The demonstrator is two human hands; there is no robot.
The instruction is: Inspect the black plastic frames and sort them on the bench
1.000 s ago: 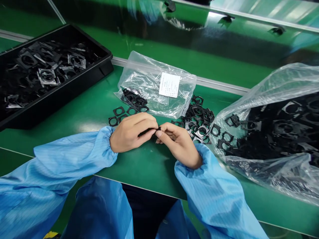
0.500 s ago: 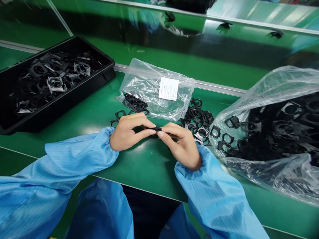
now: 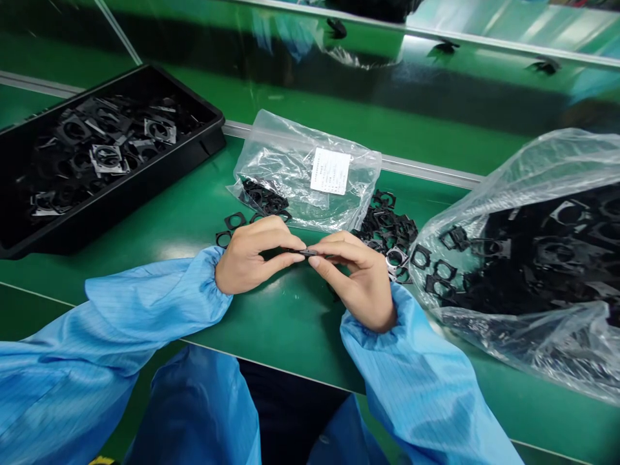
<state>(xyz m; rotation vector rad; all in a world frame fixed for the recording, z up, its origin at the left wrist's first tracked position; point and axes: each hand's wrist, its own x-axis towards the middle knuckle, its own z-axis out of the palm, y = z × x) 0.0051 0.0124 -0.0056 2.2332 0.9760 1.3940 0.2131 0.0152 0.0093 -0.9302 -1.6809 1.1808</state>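
A thin black part point(image 3: 307, 252) is pinched edge-on between my two hands, above the green tabletop. My left hand point(image 3: 252, 253) grips its left side with thumb and fingers, and my right hand point(image 3: 359, 274) grips its right side the same way. Fingertips cover most of the part, so its full shape is hidden. Just beyond my left hand lie loose black ring-shaped frames point(image 3: 235, 221). Behind my right hand is a heap of black frames point(image 3: 387, 223), a few with a silvery face.
At the left stands a black bin point(image 3: 145, 174) holding many such frames. A clear labelled bag point(image 3: 290, 155) with black rings lies at the back. On the right, a large open plastic bag point(image 3: 455, 187) is full of black parts. A metal rail point(image 3: 431, 171) borders the table's back.
The black part has tilted slightly between my fingertips, and its face shows a little more. Both hands keep their pinch in nearly the same place.
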